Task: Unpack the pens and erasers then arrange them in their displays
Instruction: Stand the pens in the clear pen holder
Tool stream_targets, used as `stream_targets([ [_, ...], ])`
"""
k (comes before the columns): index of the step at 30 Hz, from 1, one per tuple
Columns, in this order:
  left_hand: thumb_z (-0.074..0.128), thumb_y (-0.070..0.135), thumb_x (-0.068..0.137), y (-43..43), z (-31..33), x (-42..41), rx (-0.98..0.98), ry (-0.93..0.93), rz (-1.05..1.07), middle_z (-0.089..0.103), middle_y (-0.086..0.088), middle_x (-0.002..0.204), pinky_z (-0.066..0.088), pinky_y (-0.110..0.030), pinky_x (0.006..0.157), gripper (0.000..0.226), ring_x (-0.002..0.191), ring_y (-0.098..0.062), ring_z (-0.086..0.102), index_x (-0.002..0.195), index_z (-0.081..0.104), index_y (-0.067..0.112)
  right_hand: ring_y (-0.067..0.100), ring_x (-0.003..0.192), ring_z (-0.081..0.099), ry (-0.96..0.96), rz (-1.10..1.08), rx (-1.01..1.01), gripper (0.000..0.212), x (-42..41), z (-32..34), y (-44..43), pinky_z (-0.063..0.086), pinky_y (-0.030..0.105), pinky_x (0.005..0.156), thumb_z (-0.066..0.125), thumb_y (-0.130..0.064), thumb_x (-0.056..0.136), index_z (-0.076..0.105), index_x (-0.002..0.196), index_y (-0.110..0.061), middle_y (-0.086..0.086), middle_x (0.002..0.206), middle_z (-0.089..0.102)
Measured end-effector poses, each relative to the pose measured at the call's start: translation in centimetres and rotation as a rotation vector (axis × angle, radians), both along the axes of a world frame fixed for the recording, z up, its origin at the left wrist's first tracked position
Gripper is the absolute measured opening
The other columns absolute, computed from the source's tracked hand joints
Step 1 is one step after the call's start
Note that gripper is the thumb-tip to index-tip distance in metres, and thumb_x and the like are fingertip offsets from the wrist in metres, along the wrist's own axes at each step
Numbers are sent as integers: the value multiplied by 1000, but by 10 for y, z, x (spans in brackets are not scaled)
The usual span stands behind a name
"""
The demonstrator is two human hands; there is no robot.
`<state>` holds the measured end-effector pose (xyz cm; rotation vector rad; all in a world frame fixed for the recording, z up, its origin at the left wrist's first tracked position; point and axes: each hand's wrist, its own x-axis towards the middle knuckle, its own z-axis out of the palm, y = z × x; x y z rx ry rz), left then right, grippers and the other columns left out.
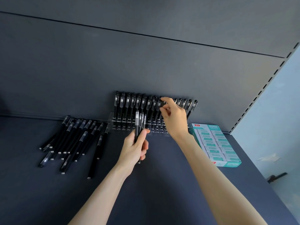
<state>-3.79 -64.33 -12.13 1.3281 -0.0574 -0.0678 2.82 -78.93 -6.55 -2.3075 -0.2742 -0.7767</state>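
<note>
eng1: Forearms nearest the lens: left forearm (103, 189) and right forearm (219, 176), both over the dark shelf (162, 200). What's far left?

eng2: Loose pens (73, 140), black, lying in a fanned pile on the shelf, just left of the rack (125, 126).

eng1: Left hand?

eng2: Left hand (134, 146) grips a bundle (140, 124) of black pens. Fingers are wrapped round the barrels, thumb pressed on the front. Bundle is upright, caps up, in front of the rack. Can't tell if it touches.

eng1: Rack?

eng2: Clear plastic with rows of holes, set against the back panel (113, 62). Racked pens (129, 103) stand in the back rows, caps up. Front holes are bare.

eng1: Right hand?

eng2: Right hand (174, 117) is up at the cap line, right of centre. Thumb and forefinger pinch one pen (159, 104) by its cap, the other fingers loosely curled. Its lower end is hidden, so can't tell if it's seated.

eng1: Erasers?

eng2: Erasers (214, 143) are sleeved and packed in rows in an open teal box (233, 164), flat on the shelf just right of the rack. Slotted upright (267, 82) stands beyond it.
</note>
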Motion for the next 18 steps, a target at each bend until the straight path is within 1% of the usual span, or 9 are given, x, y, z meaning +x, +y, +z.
stream_targets([
  [2,53,33,96,1,0,0,4,8,-24,50,3,56,32,-21,40,17,43,-10,34,95,66,21,15,65,55,-17,-16,68,29,-6,2,0,48,30,69,58,-7,89,58,117,-14,-5,77,61],
  [3,54,32,96,1,0,1,3,10,-45,51,3,57,32,-21,40,18,42,-10,34,95,67,19,10,64,55,-7,-9,152,26,-11,2,1,47,24,68,61,-10,89,59,114,-15,-9,74,60],
  [5,55,31,94,0,1,0,-7,10,-103,54,1,58,32,-22,39,21,41,-10,34,96,67,14,2,65,57,95,82,342,18,-24,-1,1,45,13,64,66,-20,86,62,104,-20,-13,71,62],
  [6,56,32,93,-1,1,-1,-11,12,-132,55,0,59,31,-22,39,23,41,-10,35,96,68,12,-1,67,59,179,154,408,18,-31,-2,2,45,11,64,68,-25,84,63,101,-22,-12,72,65],
  [8,57,33,92,-2,1,-3,-3,14,-182,58,-3,60,32,-22,39,26,42,-12,38,95,68,11,0,68,63,326,288,481,21,-42,-8,3,46,11,64,72,-27,81,63,100,-24,-10,73,69],
  [9,56,34,92,-2,0,-4,14,12,-198,59,-4,61,33,-23,39,26,42,-13,39,95,69,11,2,67,64,355,325,506,23,-45,-10,3,47,11,64,73,-25,80,63,100,-24,-10,72,70],
  [12,55,37,93,-3,0,-4,75,10,-201,62,-5,64,35,-25,42,27,44,-16,44,95,70,14,4,69,64,321,312,609,22,-50,-13,0,48,12,66,73,-21,80,64,100,-25,-5,73,71],
  [14,55,33,94,-3,-1,-3,77,18,-180,62,-4,63,34,-24,41,25,45,-15,43,95,69,13,7,71,65,296,295,681,21,-51,-12,-2,51,16,68,70,-18,82,64,102,-23,-1,77,72],
  [18,58,27,94,-5,-1,-3,58,23,-134,60,-4,62,31,-23,39,18,43,-13,41,90,68,13,12,75,66,338,350,599,35,-53,-13,-5,53,22,76,67,-10,85,59,110,-33,2,82,71],
])
